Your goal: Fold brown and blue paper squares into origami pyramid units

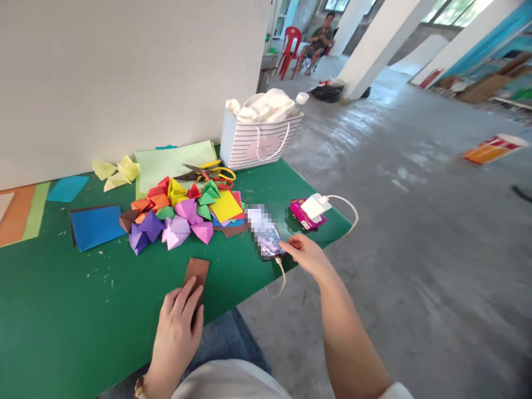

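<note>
My left hand [180,313] lies flat over a folded strip of brown paper [197,270] near the table's front edge, its fingers stretched out on it. My right hand [305,254] reaches to a phone [270,242] lying on the table, with a fingertip at the screen's lower right edge. The other fingers of that hand are loosely curled and hold nothing visible. A white cable [284,277] runs from the phone's near end. Left of the phone sits a cluster of folded paper pieces [187,209] in several colours, beside a stack of square sheets topped by yellow paper [226,206].
Scissors [208,173] lie on pale green sheets [177,158]. A striped paper bag [261,143] stands at the back corner. A white charger [316,206] rests on a purple box [307,219]. Blue paper [96,227] lies to the left. A person [321,41] sits far off.
</note>
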Tool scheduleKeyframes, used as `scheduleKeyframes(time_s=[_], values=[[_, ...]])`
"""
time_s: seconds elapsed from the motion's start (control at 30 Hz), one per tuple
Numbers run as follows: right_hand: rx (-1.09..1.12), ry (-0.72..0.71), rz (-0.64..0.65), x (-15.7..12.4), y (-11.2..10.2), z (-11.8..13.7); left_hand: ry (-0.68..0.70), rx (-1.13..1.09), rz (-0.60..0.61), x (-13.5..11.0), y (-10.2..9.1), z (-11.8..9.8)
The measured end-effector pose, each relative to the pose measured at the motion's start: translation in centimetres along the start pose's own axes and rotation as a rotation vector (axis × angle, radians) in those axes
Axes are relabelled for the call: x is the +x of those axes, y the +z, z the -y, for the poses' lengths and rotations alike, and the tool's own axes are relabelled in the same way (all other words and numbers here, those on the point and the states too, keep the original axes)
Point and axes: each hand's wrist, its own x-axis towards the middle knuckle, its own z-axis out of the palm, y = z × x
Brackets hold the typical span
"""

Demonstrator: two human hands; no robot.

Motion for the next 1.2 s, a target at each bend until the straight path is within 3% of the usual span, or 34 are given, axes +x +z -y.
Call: scheduleKeyframes(time_s=[0.3,1.2], values=[[-0.333,0.022,0.164,1.8,-0.9,1.8,-0.017,-0.006,-0.001,-0.1,-0.2,0.0],[-0.405,0.074,0.214,1.6,-1.1,2.7,0.044,0.003,0.008,-0.1,-0.1,0.5]])
